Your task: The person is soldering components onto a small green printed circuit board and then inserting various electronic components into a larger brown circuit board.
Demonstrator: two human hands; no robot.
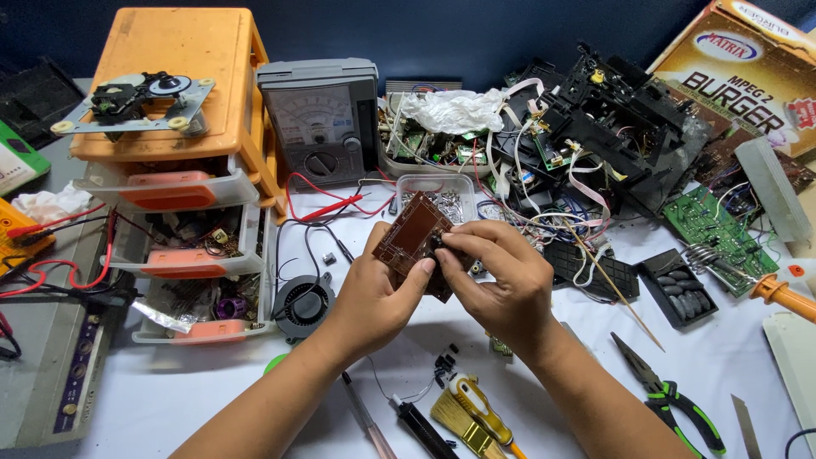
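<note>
Two hands on one small brown circuit board (414, 234), held up over the white table (212, 391) just in front of the clear plastic tray (455, 185) of small parts. Left hand (370, 293) closed on the board's lower left edge, thumb pressed on its face, fingers behind. Right hand (501, 280) curled at the board's right edge, fingertips pinched together on a small dark part (438, 242) there (too small to tell what kind). Board tilted, copper side toward the camera.

Behind, a grey analog meter (323, 119) with red and black leads trailing over the table. To the left, an orange drawer cabinet (183, 51) with a disc drive mechanism (140, 98) on top, two drawers pulled out. Just beside the left wrist, a small black blower fan (303, 306). Near the forearms, a yellow-handled screwdriver (480, 412) and a small brush (459, 425), touching each other. Further right, green-handled pliers (671, 395), a black keypad piece (677, 287), a green circuit board (714, 229), an orange-handled soldering iron (782, 293). At the back, a heap of black casings, ribbon cables and boards (595, 127).
</note>
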